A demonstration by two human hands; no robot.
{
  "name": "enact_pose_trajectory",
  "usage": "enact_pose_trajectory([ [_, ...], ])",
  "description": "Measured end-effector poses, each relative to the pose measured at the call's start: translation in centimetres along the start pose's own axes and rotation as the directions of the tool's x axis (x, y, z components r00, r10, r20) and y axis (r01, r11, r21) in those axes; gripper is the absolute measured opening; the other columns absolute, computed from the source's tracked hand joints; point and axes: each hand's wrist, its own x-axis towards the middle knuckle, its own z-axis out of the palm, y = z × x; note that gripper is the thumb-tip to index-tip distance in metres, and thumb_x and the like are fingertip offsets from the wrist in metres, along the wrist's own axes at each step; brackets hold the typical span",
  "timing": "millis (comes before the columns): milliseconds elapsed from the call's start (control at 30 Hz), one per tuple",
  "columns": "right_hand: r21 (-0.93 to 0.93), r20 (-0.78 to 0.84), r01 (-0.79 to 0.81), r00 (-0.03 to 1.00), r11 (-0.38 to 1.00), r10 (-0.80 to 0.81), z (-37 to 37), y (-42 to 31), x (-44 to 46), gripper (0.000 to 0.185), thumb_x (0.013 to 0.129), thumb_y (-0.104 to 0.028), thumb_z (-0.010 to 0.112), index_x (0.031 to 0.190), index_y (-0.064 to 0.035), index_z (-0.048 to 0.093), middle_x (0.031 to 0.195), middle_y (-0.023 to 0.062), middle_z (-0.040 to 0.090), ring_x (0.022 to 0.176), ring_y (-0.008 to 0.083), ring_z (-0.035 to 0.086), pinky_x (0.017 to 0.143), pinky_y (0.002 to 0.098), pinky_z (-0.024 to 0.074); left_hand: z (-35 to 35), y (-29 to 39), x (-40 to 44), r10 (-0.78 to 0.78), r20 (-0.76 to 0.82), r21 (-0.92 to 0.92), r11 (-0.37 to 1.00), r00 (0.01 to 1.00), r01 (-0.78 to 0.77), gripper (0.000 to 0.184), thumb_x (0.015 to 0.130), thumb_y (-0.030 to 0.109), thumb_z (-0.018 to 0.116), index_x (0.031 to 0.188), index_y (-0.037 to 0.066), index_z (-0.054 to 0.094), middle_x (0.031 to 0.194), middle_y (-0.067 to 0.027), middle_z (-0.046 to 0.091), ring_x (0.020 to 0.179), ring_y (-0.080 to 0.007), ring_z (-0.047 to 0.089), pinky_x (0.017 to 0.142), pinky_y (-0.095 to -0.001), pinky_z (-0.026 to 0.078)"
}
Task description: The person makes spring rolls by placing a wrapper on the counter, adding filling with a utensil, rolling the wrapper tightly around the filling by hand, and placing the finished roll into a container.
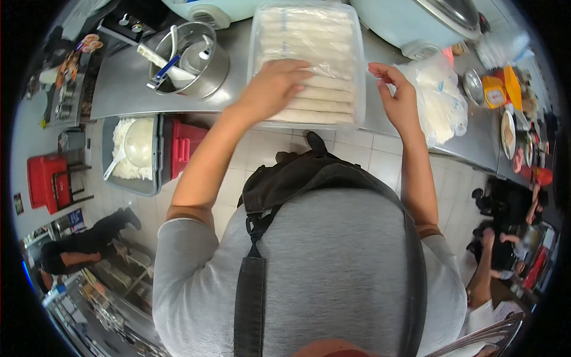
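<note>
On the tabletop (122, 86), my left hand (275, 88) curls over the pale rolls (326, 95) in the tub (360, 89); whether its grip holds plastic film (318, 47), I cannot tell. My right hand (397, 98) hovers beside, open, empty.

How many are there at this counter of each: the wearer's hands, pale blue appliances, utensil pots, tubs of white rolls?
Left hand and right hand: 2
Pale blue appliances: 2
Utensil pot: 1
Tub of white rolls: 1
Total: 6
</note>
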Motion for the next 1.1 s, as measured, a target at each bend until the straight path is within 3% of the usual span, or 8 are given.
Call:
enact_pose_trajectory([
  [133,-0.001,-0.058,-0.119,0.991,0.993,0.119,-2.1,-0.1,-4.7,0.033,0.090,0.005,0.061,0.121,-0.0022,0.070,0.115,0.0142,0.074,0.107,0.0246,0.069,0.095,0.0347,0.0514,4.5,3.2,0.2,0.050,0.092,0.192,0.979,0.994,-0.067,0.061,0.103,0.044,0.054,0.154,0.011,0.044,0.162,-0.0123,0.039,0.152,-0.0323,0.031,0.125,-0.0509,0.021],
  [367,-0.299,-0.076,-0.189,0.982,0.935,0.174,-7.6,3.2,-13.2,0.028,0.090,0.000,0.068,0.117,-0.0053,0.073,0.112,0.0112,0.073,0.099,0.0220,0.067,0.091,0.0327,0.0514,3.1,5.2,-0.3,-0.026,-0.031,0.187,0.982,0.999,0.032,0.054,0.100,0.034,0.062,0.150,0.014,0.052,0.160,-0.0112,0.042,0.152,-0.0338,0.031,0.126,-0.0532,0.017],
  [467,-0.253,-0.313,-0.330,0.917,0.909,0.246,-11.0,6.1,-14.8,0.018,0.091,0.000,0.067,0.107,-0.0041,0.076,0.103,0.0120,0.075,0.094,0.0222,0.068,0.078,0.0327,0.0532,2.5,5.7,-0.4,-0.057,-0.127,0.213,0.974,0.990,0.083,0.049,0.099,0.030,0.064,0.144,0.012,0.058,0.156,-0.0121,0.047,0.149,-0.0353,0.035,0.125,-0.0531,0.019],
  [567,-0.134,-0.369,-0.398,0.870,0.907,0.327,-14.0,9.7,-13.6,0.017,0.089,0.002,0.065,0.101,-0.0020,0.075,0.104,0.0174,0.074,0.098,0.0325,0.069,0.088,0.0386,0.0531,2.5,7.9,-0.2,-0.108,-0.223,0.193,0.969,0.969,0.152,0.046,0.098,0.024,0.066,0.142,0.012,0.060,0.154,-0.0117,0.049,0.147,-0.0345,0.038,0.124,-0.0534,0.021],
  [700,-0.359,-0.264,-0.194,0.959,0.913,0.100,-14.1,19.9,-11.7,0.018,0.082,-0.003,0.073,0.100,-0.0039,0.075,0.107,0.0142,0.072,0.105,0.0367,0.064,0.096,0.0444,0.0503,4.4,12.4,1.2,-0.133,-0.272,0.139,0.975,0.953,0.176,0.041,0.097,0.022,0.066,0.136,0.011,0.064,0.149,-0.0111,0.054,0.144,-0.0341,0.042,0.123,-0.0532,0.022],
  [833,-0.376,-0.203,-0.057,0.979,0.925,-0.022,-14.8,22.9,-10.9,0.015,0.075,-0.010,0.078,0.089,-0.0088,0.074,0.098,0.0124,0.067,0.102,0.0370,0.061,0.092,0.0441,0.0500,7.6,17.7,3.1,-0.099,-0.264,0.149,0.979,0.959,0.142,0.037,0.097,0.020,0.066,0.133,0.011,0.067,0.145,-0.0107,0.057,0.143,-0.0340,0.044,0.123,-0.0529,0.023],
  [933,-0.344,-0.158,0.020,0.984,0.939,-0.079,-14.5,25.8,-10.6,0.008,0.071,-0.012,0.077,0.072,-0.0133,0.070,0.086,0.0095,0.065,0.093,0.0330,0.063,0.086,0.0441,0.0516,10.9,20.6,4.8,-0.105,-0.274,0.048,0.991,0.956,0.122,0.032,0.094,0.015,0.068,0.126,0.010,0.071,0.141,-0.0095,0.059,0.140,-0.0342,0.046,0.122,-0.0514,0.026],
  [1100,-0.399,-0.079,0.023,0.995,0.917,-0.060,-15.0,25.0,-9.8,0.006,0.077,-0.018,0.075,0.077,-0.0125,0.072,0.092,0.0084,0.067,0.095,0.0326,0.064,0.085,0.0450,0.0523,15.1,26.4,9.5,0.003,-0.179,0.082,0.997,0.984,0.012,0.028,0.090,0.010,0.071,0.118,0.010,0.074,0.134,-0.0079,0.064,0.137,-0.0350,0.049,0.118,-0.0503,0.032],
])
